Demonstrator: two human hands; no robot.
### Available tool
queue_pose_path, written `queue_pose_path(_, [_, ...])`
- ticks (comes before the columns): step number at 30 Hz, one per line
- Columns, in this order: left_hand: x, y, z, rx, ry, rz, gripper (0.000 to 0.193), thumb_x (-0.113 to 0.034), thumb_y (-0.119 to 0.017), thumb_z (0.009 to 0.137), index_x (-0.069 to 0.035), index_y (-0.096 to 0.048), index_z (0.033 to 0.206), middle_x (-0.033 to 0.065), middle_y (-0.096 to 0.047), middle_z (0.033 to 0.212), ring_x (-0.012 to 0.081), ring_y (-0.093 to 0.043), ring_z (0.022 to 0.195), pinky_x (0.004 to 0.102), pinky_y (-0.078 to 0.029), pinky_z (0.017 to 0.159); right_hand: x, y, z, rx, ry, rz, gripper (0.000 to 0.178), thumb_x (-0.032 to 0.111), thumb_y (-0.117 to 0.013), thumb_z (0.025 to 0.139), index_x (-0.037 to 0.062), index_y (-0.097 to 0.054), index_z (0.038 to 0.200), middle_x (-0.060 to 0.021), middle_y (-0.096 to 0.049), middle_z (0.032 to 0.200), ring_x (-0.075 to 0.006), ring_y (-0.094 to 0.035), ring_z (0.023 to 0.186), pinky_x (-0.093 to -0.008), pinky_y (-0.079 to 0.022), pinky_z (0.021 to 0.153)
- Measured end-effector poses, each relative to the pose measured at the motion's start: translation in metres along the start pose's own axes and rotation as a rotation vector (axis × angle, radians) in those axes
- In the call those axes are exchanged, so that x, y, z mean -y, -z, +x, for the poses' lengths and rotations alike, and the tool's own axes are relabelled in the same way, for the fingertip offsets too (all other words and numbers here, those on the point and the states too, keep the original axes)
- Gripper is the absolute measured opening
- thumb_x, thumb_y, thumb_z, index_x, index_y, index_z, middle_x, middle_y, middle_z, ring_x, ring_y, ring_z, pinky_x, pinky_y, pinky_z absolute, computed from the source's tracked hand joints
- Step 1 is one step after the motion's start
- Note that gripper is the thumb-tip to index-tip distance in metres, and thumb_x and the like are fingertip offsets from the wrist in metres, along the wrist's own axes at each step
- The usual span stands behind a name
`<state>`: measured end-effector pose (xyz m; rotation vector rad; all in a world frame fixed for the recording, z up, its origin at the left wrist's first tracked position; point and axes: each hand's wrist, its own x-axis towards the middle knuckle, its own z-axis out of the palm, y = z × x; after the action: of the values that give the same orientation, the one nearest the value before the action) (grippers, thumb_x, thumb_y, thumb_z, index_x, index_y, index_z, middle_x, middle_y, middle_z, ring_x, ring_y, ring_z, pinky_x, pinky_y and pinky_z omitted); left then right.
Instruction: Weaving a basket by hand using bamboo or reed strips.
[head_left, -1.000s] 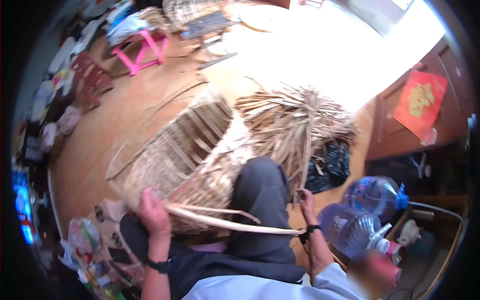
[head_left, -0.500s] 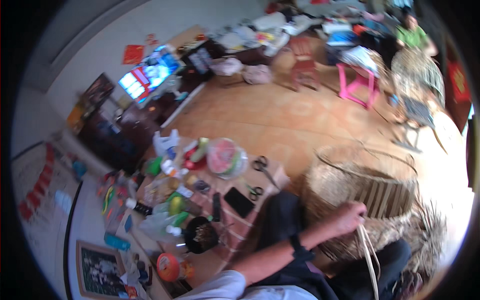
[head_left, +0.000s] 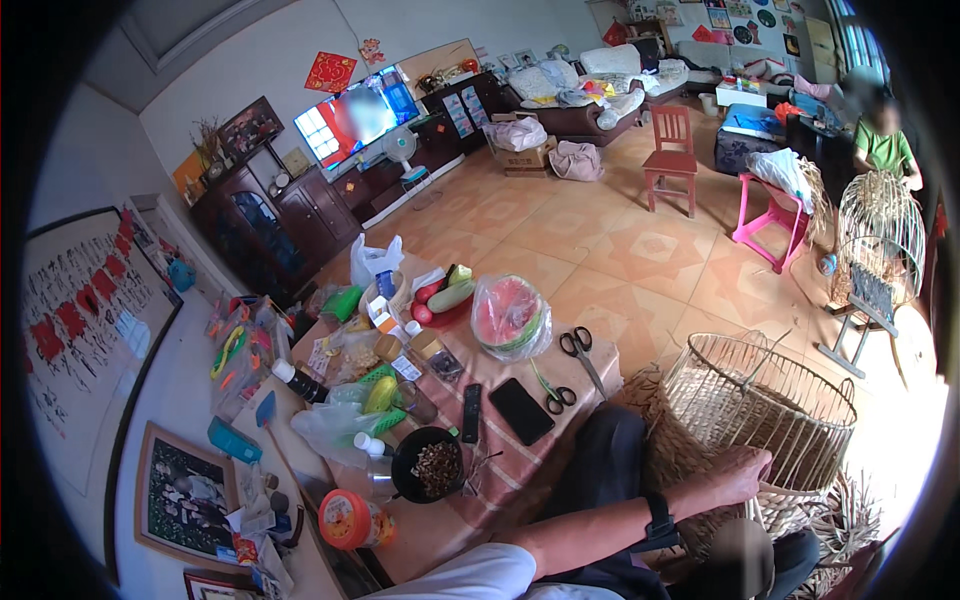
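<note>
My left hand (head_left: 737,476), a dark band on its wrist, reaches across to the near side of a large woven basket (head_left: 750,400). Its fingers are closed around pale straw strips (head_left: 757,515) that hang below the fist; their lower part is blurred. The basket stands beyond my knees, with open upright stakes under its rim and a rough mass of loose straw (head_left: 840,525) about its base. My right hand is out of the picture.
Left of my knee, a cloth-covered table (head_left: 480,480) bears scissors (head_left: 580,350), a phone (head_left: 521,411), a remote (head_left: 471,413), a wrapped watermelon (head_left: 510,318) and a dark bowl (head_left: 410,455). Farther off are a red chair (head_left: 670,165), a pink stool (head_left: 770,220) and a person (head_left: 885,150) at another basket.
The view has swung, so the room sits lower and farther right. My left hand has come close against the basket's side, and less of the strips shows.
</note>
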<state>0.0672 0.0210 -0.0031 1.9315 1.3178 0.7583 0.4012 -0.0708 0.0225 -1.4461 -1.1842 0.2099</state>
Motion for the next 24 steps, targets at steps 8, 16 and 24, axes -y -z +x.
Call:
queue_pose_path(8, [0.014, -0.013, -0.003, -0.126, -0.027, 0.215, 0.014, -0.003, -0.069, 0.076, 0.001, -0.058, 0.083, 0.0212, -0.064, 0.078, 0.0427, -0.065, 0.080, 0.0498, -0.049, 0.069, -0.003, -0.103, -0.033, 0.493, -0.100, 0.146, 0.028, -0.006, -0.064, 0.091, 0.0008, -0.066, 0.118, -0.0062, -0.065, 0.098, -0.0157, -0.063, 0.085, -0.0267, -0.052, 0.064])
queue_pose_path(16, [0.032, -0.034, -0.005, -0.238, -0.226, 0.100, 0.020, -0.008, -0.074, 0.077, 0.002, -0.061, 0.087, 0.0229, -0.065, 0.084, 0.0417, -0.066, 0.081, 0.0486, -0.053, 0.073, 0.065, -0.129, -0.058, 0.688, 0.181, -0.159, 0.022, 0.003, -0.065, 0.090, 0.0028, -0.069, 0.111, -0.0175, -0.069, 0.101, -0.0379, -0.067, 0.096, -0.0438, -0.053, 0.083])
queue_pose_path(24, [0.008, 0.038, -0.020, 0.018, -0.023, 0.043, 0.013, -0.005, -0.062, 0.081, 0.002, -0.066, 0.090, 0.0248, -0.067, 0.087, 0.0437, -0.066, 0.088, 0.0498, -0.053, 0.080, 0.085, -0.153, -0.074, 0.561, 0.238, -0.087, 0.024, 0.000, -0.067, 0.086, 0.0101, -0.071, 0.107, -0.0160, -0.068, 0.092, -0.0391, -0.069, 0.078, -0.0463, -0.057, 0.065])
